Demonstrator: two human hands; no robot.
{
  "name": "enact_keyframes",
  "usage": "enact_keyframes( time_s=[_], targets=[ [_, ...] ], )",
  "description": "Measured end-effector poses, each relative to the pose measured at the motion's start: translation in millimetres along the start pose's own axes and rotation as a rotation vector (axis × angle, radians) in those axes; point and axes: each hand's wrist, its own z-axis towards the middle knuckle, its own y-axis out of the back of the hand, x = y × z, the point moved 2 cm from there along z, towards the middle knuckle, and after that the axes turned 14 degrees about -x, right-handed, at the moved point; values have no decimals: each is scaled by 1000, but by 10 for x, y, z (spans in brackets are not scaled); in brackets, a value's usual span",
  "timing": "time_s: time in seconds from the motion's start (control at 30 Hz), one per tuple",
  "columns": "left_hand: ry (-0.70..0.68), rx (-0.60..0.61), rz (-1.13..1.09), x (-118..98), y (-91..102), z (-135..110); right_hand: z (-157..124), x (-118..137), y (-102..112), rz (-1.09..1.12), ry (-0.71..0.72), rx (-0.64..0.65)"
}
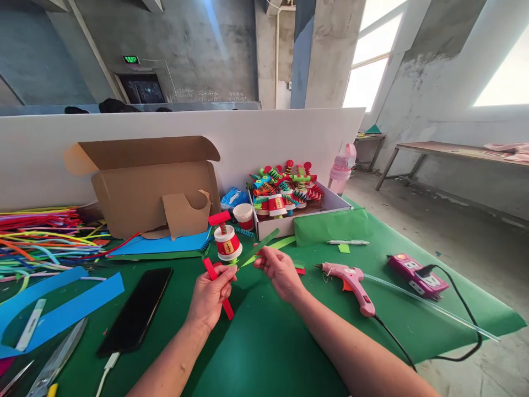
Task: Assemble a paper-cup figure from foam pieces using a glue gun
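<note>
My left hand [211, 298] is closed on a red paper strip [228, 310] that slants through its fingers. Its fingertips also pinch the near ends of two crossing green paper strips [268, 238], one darker than the other. Closed in a pinch, my right hand [279, 271] grips the green strips a little farther along. Just behind the hands stands a red and white paper cup figure [227, 243], with a folded spring neck and a red piece [219, 218] on top. A dark blue-green folded paper spring [243, 232] shows beside it.
A box [273, 225] of similar figures stands behind, beside a stacked paper cup [243, 216]. Right lie a pink glue gun [347, 281] and a purple power strip [418, 275]. Left are a phone [136, 311], scissors [58, 361], blue strips [82, 300] and pipe cleaners [41, 237].
</note>
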Motion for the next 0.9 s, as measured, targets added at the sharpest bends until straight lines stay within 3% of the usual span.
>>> enact_keyframes(
  time_s=[0.13, 0.27, 0.37, 0.53, 0.7, 0.9],
  targets=[
    [-1, 13, 28, 66, -38, -44, -79, -96, -72, -64, -5, 54],
    [52, 141, 131, 58, -61, -102, -82, 15, -47, -69, 42, 31],
    [36, 178, 103, -47, -23, -84, -85, 91, -24, -261, 58, 126],
    [23, 169, 47, -174, 26, -33, -151, -14, -37, -680, 50, 417],
    [1, 80, 54, -179, 24, -11, -182, -56, -34, -886, 126, 514],
    [-107, -7, 21, -240, 93, 69, -148, -3, 18, -977, 68, 579]
  ],
)
